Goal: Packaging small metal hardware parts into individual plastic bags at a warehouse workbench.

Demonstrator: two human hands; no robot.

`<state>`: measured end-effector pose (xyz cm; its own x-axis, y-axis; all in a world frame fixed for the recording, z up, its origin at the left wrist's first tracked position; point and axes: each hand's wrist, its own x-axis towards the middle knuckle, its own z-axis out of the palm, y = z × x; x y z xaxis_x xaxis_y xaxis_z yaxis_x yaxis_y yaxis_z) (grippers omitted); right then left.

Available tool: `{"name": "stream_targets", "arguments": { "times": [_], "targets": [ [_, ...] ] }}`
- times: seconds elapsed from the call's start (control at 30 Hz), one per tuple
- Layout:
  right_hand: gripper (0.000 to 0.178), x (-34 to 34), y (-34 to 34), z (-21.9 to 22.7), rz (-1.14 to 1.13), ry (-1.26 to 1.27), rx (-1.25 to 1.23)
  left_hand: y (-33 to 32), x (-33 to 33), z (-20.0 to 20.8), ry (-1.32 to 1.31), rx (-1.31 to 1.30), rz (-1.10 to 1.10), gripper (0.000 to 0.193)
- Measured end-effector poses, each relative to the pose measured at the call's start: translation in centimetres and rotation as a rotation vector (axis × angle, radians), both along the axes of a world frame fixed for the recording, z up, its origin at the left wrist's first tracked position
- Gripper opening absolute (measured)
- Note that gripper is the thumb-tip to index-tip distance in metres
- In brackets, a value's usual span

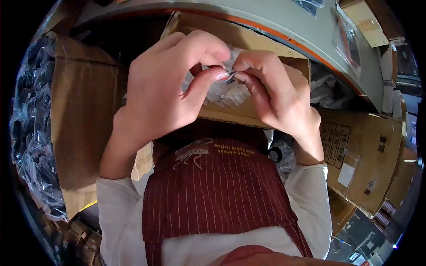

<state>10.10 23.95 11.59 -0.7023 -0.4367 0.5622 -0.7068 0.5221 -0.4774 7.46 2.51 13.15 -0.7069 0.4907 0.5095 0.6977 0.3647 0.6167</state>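
Note:
My left hand [166, 86] and my right hand [279, 91] meet above an open cardboard box [230, 116]. Between their fingertips is a small clear plastic bag [230, 76] with a bit of red on it or in it. The left thumb and fingers pinch one side of it, the right thumb and forefinger the other. Whether its mouth is open or sealed is too small to tell. Below the hands, small clear plastic packets [224, 95] with pale round bits lie heaped in the box, partly hidden by my fingers.
A grey worktop [284, 22] with an orange edge runs behind the box, bearing a clear packet [348, 42]. At the left, a large carton [82, 119] stands beside many plastic-wrapped dark items [33, 133]. Another carton [359, 150] stands at the right.

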Motion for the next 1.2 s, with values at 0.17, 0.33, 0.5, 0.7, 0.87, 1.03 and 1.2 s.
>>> {"name": "stream_targets", "arguments": {
  "times": [0.17, 0.33, 0.5, 0.7, 0.87, 1.03, 1.2],
  "targets": [
    [0.03, -0.5, 0.2, 0.0, 0.001, 0.031, -0.013, -0.1, -0.4, 0.4, 0.219, -0.048, -0.041, 0.027],
    [0.028, -0.7, -0.1, -0.2, 0.03, 0.025, -0.036, -0.1, -0.2, 0.1, 0.07, -0.012, 0.004, 0.024],
    [0.026, -0.8, -0.2, -0.5, 0.032, 0.069, -0.047, -0.5, -0.4, 0.4, -0.272, 0.004, 0.058, 0.017],
    [0.024, -1.2, -0.4, -0.7, 0.007, 0.161, -0.043, -0.7, -1.2, 0.0, -0.659, -0.003, -0.015, 0.012],
    [0.023, -1.8, -0.7, -0.9, -0.015, 0.194, -0.078, -0.4, -1.1, 1.8, -0.642, -0.062, 0.138, 0.007],
    [0.025, -1.5, -0.9, -1.2, -0.043, 0.036, -0.271, -0.1, -0.8, 0.8, -0.485, 0.233, 0.105, 0.009],
    [0.017, -1.4, -0.6, -1.6, -0.105, 0.007, -0.357, 0.3, -0.3, -1.1, -0.474, 0.472, 0.071, 0.011]
  ]
}}
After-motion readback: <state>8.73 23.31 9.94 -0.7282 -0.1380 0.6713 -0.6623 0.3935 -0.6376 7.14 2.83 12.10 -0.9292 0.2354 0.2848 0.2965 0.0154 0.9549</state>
